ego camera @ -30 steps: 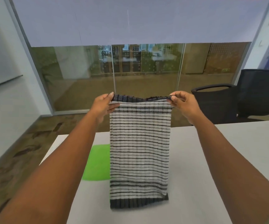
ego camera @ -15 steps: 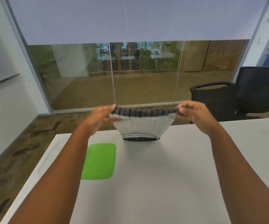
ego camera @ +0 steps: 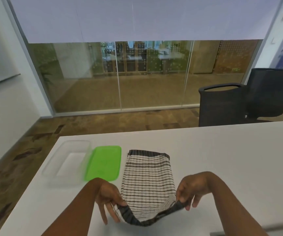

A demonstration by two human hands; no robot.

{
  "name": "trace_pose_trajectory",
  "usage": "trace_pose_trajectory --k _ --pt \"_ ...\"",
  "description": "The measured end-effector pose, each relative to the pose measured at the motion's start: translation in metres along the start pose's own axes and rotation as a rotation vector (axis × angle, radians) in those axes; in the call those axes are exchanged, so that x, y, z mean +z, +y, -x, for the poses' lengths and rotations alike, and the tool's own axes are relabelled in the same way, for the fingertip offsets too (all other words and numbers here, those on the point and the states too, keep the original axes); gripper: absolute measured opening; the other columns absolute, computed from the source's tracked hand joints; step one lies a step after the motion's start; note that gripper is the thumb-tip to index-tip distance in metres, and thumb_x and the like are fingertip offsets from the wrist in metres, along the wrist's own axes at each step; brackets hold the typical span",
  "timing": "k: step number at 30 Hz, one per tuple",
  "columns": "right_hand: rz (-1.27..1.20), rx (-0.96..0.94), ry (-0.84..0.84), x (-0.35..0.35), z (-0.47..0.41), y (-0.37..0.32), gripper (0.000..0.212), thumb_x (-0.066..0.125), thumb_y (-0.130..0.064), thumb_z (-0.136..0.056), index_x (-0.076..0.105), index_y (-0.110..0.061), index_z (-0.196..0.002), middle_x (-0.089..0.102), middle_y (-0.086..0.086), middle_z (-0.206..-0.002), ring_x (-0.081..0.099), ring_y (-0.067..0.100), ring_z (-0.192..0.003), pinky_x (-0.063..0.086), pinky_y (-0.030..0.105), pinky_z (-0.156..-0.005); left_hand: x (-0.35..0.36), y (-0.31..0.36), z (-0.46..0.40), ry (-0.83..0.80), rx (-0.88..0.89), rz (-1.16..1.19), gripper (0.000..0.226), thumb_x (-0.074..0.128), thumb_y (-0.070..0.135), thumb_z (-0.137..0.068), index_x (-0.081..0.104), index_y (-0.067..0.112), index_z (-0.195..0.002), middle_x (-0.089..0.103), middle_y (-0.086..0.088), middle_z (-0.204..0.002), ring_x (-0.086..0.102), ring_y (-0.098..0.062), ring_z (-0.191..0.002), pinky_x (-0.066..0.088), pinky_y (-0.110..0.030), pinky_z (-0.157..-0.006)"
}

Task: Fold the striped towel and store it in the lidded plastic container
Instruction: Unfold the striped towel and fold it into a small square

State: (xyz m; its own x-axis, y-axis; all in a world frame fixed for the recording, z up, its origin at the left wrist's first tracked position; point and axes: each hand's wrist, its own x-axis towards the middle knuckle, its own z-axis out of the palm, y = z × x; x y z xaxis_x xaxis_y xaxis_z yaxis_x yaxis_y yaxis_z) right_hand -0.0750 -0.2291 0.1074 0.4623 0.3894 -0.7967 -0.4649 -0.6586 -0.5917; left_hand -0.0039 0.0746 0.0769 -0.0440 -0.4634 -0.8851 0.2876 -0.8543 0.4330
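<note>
The striped towel, white with thin dark lines and dark end bands, lies lengthwise on the white table, its far end flat and its near end lifted. My left hand pinches the near left corner. My right hand pinches the near right corner, and the dark band sags between them. Left of the towel lies the green lid, flat on the table. The clear plastic container stands open further left, near the table's left edge.
Two dark office chairs stand behind the table's far right side. A glass wall runs across the back, with patterned carpet on the floor to the left.
The towel was held up hanging, then swung forward, and now lies stretched out on the table. Both hands have come down and toward me, still holding the same end.
</note>
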Motion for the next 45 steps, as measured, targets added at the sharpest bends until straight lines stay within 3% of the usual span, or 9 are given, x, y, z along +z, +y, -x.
trace_pose_trajectory --k 3,6,9,13,21,28,32,38,45 --pt "-0.014 0.030 -0.052 0.005 -0.006 0.003 0.021 0.053 -0.003 -0.090 0.065 -0.019 -0.083 0.073 -0.012 -0.064 0.070 0.001 -0.063 0.057 0.014 -0.061 0.000 -0.008 -0.009 0.039 0.011 0.047 0.019 0.046 0.020 -0.096 0.064 0.013 -0.092 0.077 0.004 -0.083 0.047 -0.032 -0.128 0.032 -0.053 -0.108" --pt "-0.038 0.007 -0.026 0.002 -0.010 0.008 0.020 0.055 -0.006 -0.090 0.067 -0.021 -0.086 0.074 -0.014 -0.067 0.069 0.000 -0.062 0.055 0.012 -0.057 -0.007 -0.013 -0.020 0.249 0.081 0.125 0.015 0.051 0.024 -0.093 0.063 0.015 -0.092 0.066 -0.006 -0.103 0.074 -0.010 -0.082 0.059 -0.024 -0.079" --pt "-0.113 -0.061 0.130 -0.007 -0.017 0.016 0.017 0.059 -0.009 -0.088 0.069 -0.022 -0.083 0.069 -0.013 -0.063 0.061 -0.001 -0.053 0.044 0.010 -0.048 -0.016 -0.014 -0.029 0.580 0.205 0.238 0.015 0.057 0.028 -0.090 0.062 0.013 -0.090 0.065 -0.004 -0.084 0.067 -0.004 -0.047 0.051 -0.014 -0.044" --pt "-0.212 -0.122 0.517 -0.024 -0.033 0.023 0.007 0.065 -0.014 -0.085 0.068 -0.017 -0.080 0.055 -0.005 -0.065 0.038 0.007 -0.050 0.028 0.016 -0.046 -0.031 -0.009 -0.043 0.889 0.401 0.450 0.019 0.059 0.025 -0.090 0.060 0.012 -0.076 0.056 -0.005 -0.072 0.057 -0.006 -0.033 0.041 -0.012 -0.033" --pt "-0.138 -0.136 0.913 -0.050 -0.086 0.022 0.008 0.064 -0.010 -0.084 0.070 -0.006 -0.084 0.059 -0.007 -0.064 0.050 0.002 -0.052 0.037 0.004 -0.035 -0.048 0.022 -0.079 0.977 0.434 0.647 0.024 0.048 0.018 -0.096 0.057 0.003 -0.112 0.063 -0.011 -0.096 0.062 -0.005 -0.036 0.052 -0.016 -0.040" --pt "-0.133 -0.030 1.001 -0.072 -0.120 0.027 0.026 0.055 -0.008 -0.085 0.060 -0.020 -0.063 0.066 0.008 -0.083 0.061 0.022 -0.074 0.052 0.031 -0.065 -0.066 0.028 -0.105 1.100 0.379 0.695 0.029 0.046 0.017 -0.097 0.053 0.000 -0.118 0.063 -0.020 -0.112 0.062 -0.016 -0.055 0.052 -0.017 -0.044" --pt "-0.025 0.006 1.080 -0.086 -0.138 0.026 0.018 0.052 -0.013 -0.088 0.070 -0.010 -0.089 0.070 0.010 -0.102 0.062 0.025 -0.091 0.048 0.032 -0.083 -0.072 0.028 -0.123 1.030 0.316 0.705 0.019 0.059 0.011 -0.089 0.048 0.004 -0.103 0.056 -0.017 -0.102 0.056 -0.018 -0.062 0.052 -0.024 -0.056" --pt "0.128 0.042 1.128 -0.107 -0.164 0.019 0.022 0.052 -0.013 -0.091 0.063 -0.007 -0.109 0.064 0.015 -0.112 0.059 0.031 -0.104 0.046 0.034 -0.086 -0.078 0.031 -0.139 1.096 0.239 0.436 0.064 0.078 0.013 -0.072 0.047 -0.001 -0.126 0.057 -0.017 -0.127 0.054 -0.031 -0.118 0.045 -0.039 -0.103" --pt "0.226 0.130 1.054 -0.109 -0.188 0.020 0.025 0.047 -0.011 -0.091 0.061 -0.012 -0.112 0.066 0.011 -0.110 0.061 0.028 -0.099 0.045 0.030 -0.075 -0.085 0.033 -0.147 1.123 0.192 0.256 0.068 0.081 0.011 -0.067 0.045 -0.001 -0.123 0.057 -0.018 -0.127 0.055 -0.029 -0.117 0.044 -0.034 -0.097"
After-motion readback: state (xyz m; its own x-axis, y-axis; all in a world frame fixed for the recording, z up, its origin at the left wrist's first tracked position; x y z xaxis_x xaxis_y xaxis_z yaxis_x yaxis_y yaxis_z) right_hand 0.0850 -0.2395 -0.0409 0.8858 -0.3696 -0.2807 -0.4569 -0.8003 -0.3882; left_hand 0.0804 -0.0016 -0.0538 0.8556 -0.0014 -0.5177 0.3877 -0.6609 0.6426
